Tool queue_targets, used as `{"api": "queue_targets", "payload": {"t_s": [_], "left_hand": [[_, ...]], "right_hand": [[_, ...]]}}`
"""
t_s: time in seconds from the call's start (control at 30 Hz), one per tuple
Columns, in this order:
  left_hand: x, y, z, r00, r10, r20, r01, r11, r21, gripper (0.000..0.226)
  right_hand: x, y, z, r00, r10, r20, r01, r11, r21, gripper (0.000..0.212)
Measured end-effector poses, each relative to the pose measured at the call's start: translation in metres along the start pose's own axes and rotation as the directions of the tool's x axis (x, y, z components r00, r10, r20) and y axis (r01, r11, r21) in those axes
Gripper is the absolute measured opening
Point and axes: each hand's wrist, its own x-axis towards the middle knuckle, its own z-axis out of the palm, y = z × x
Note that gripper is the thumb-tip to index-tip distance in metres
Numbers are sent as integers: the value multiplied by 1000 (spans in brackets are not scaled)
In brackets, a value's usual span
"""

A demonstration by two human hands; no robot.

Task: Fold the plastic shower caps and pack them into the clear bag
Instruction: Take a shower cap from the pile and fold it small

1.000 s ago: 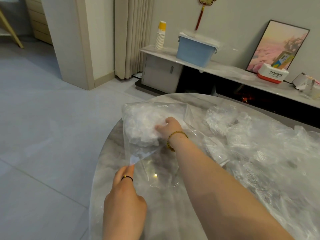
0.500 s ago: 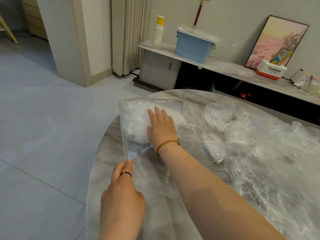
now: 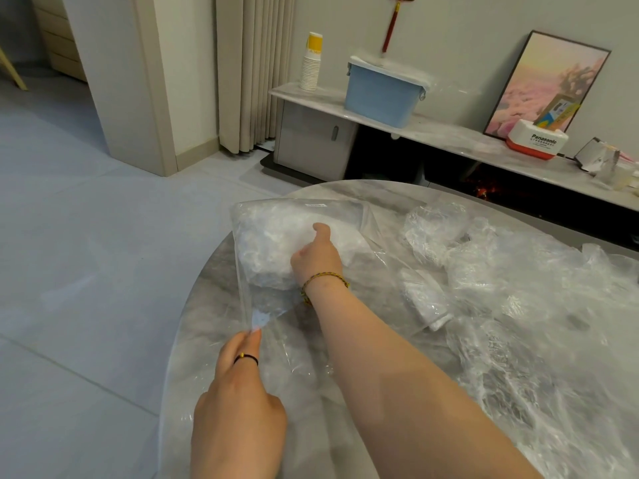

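The clear bag [image 3: 345,233] lies on the left part of the round marble worktop [image 3: 211,288]. Its far end is packed with a white wad of folded shower caps [image 3: 269,243].

My right hand [image 3: 318,259] rests on the near side of that wad with the thumb raised. Its fingers curl down out of sight behind the knuckles, so I cannot tell whether they grip the caps or only press on them. I also cannot tell whether this hand is inside the bag or on top of it. A braided bracelet [image 3: 325,279] sits on the right wrist.

My left hand [image 3: 238,402] pinches the near corner of the bag's left edge between thumb and index finger. A black ring [image 3: 246,357] sits on that index finger.

To the right of the bag, loose shower caps [image 3: 518,305] lie in a crumpled heap across the right part of the worktop.

Beyond the worktop, a low shelf [image 3: 446,134] against the wall carries a stack of paper cups [image 3: 310,65], a blue tub [image 3: 380,96] and a framed picture [image 3: 539,84] leaning on the wall.
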Motion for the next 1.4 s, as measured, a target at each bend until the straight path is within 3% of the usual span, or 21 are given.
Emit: {"api": "queue_targets", "payload": {"t_s": [0.2, 0.33, 0.47, 0.67, 0.77, 0.87, 0.97, 1.17, 1.27, 1.33, 1.4], "left_hand": [[0, -3, 1, 998, 9, -57, -13, 998, -65, 68], [-2, 1, -3, 996, 51, -80, -54, 998, -41, 61], [-12, 9, -12, 983, 119, -141, -103, 988, 116, 53], [-31, 15, -10, 981, 167, -97, -150, 974, 168, 51], [-34, 13, -8, 964, 227, -136, -194, 956, 218, 50], [-33, 12, -4, 883, 401, -244, -352, 910, 220, 38], [-36, 17, 8, 705, 636, -315, -581, 772, 257, 29], [-63, 23, 53, 457, 884, -102, -840, 467, 276, 46], [-77, 10, 79, 490, 854, 175, -845, 416, 335, 74], [-81, 2, 91, 509, 807, 300, -840, 389, 378, 72], [-81, -2, 94, 518, 796, 313, -831, 380, 407, 58]], "right_hand": [[-22, -4, -14, 994, -21, 108, -30, 891, 452, 60], [-49, 8, -33, 985, -130, 111, 86, 939, 333, 59], [-87, 28, -63, 985, -166, 51, 145, 948, 282, 53], [-119, 44, -82, 974, -176, 141, 176, 984, 13, 56], [-119, 32, -80, 976, -207, 74, 210, 977, -34, 52], [-126, 26, -82, 965, -260, -19, 259, 966, -18, 40], [-146, 47, -99, 944, -322, -76, 312, 943, -119, 34], [-203, 137, -148, 970, -196, -141, 129, 915, -383, 35], [-229, 178, -165, 988, -133, -81, 69, 841, -536, 40], [-239, 194, -166, 961, -252, -109, 138, 786, -603, 39], [-240, 203, -159, 942, -305, -137, 131, 713, -689, 43]]}}
